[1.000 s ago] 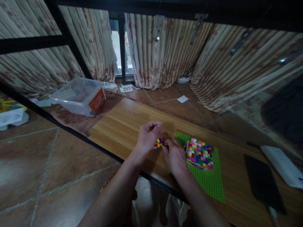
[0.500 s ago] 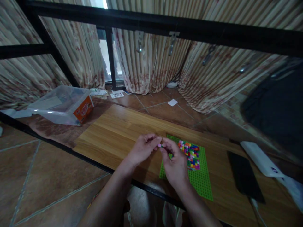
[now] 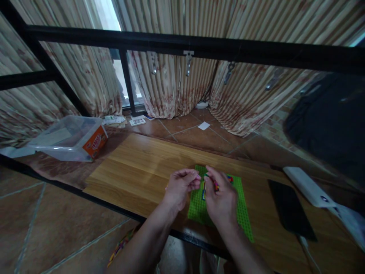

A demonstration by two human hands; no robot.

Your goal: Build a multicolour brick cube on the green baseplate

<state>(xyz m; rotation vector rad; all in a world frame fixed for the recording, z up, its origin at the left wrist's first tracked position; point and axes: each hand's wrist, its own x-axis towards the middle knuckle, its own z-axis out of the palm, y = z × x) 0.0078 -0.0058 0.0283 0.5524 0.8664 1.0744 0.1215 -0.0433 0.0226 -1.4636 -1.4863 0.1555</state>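
My left hand (image 3: 180, 187) is closed in a pinch on a small pink toy brick (image 3: 197, 177), just left of the green studded baseplate (image 3: 199, 209). My right hand (image 3: 221, 196) is over the baseplate, thumb and forefinger pinched on a tiny green brick (image 3: 205, 175). A small gap separates the two hands. Beneath my right hand lies a patch of multicoloured bricks (image 3: 230, 179) fixed on the baseplate; most of it is hidden by that hand.
The baseplate lies on a wooden tabletop (image 3: 137, 163). To its right are a black phone-like slab (image 3: 291, 209) with a cable and a white power strip-like block (image 3: 305, 186). A clear plastic bin (image 3: 65, 139) stands at left. A black metal bar (image 3: 171, 40) crosses in front of curtains.
My hands, which met at the fingertips, have drawn apart. The right hand now covers most of the multicoloured bricks. The whole view has shifted slightly.
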